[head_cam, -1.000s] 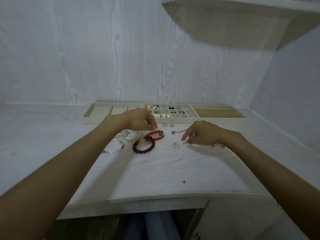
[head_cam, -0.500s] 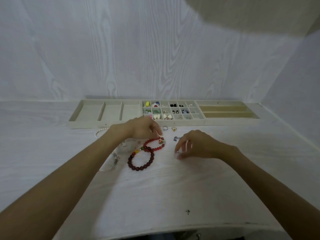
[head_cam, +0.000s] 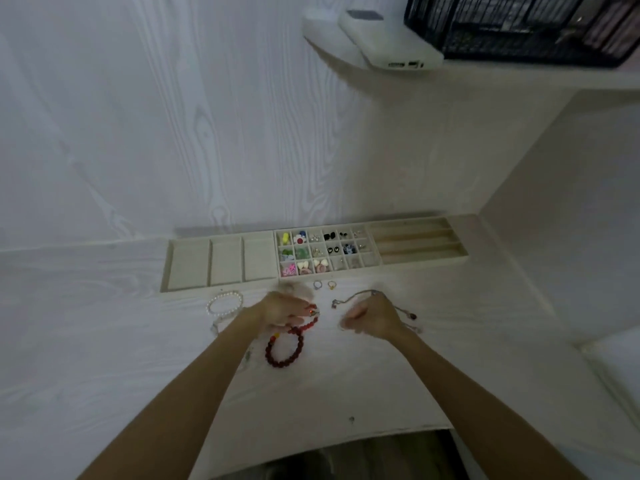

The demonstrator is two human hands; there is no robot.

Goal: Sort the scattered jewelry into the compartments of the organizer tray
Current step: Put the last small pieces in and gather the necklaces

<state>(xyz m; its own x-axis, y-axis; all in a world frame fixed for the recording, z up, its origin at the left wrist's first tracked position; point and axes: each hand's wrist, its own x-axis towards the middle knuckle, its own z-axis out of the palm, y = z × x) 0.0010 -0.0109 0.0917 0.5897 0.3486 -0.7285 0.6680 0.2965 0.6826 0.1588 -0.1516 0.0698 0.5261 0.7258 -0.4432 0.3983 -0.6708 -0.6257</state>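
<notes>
Cream felt-lined organizer tray sits along the back edge of the white wood-grain counter, against the wall. Its left section has three wide bare compartments, its middle grid holds small coloured earrings and studs, its right section has long slots.

My left hand is over the counter just in front of the tray's middle grid, fingers curled and blurred, at the bright-red beaded bracelet; cannot tell whether I actually pinch it. The dark-red beaded bracelet lies flat just nearer me, touching the bright-red one.

My right hand is beside it to the right, fingers curled in; something may be pinched at the fingertips but too blurred to tell. A thin silver chain runs across the counter behind that hand, its far end hidden by my wrist.

White pearl bracelet lies just in front of the tray's left section. Two small rings lie just in front of the middle grid, one silver, one gold.

Upper right: a wall shelf carries a white power bank and a black wire basket.
</notes>
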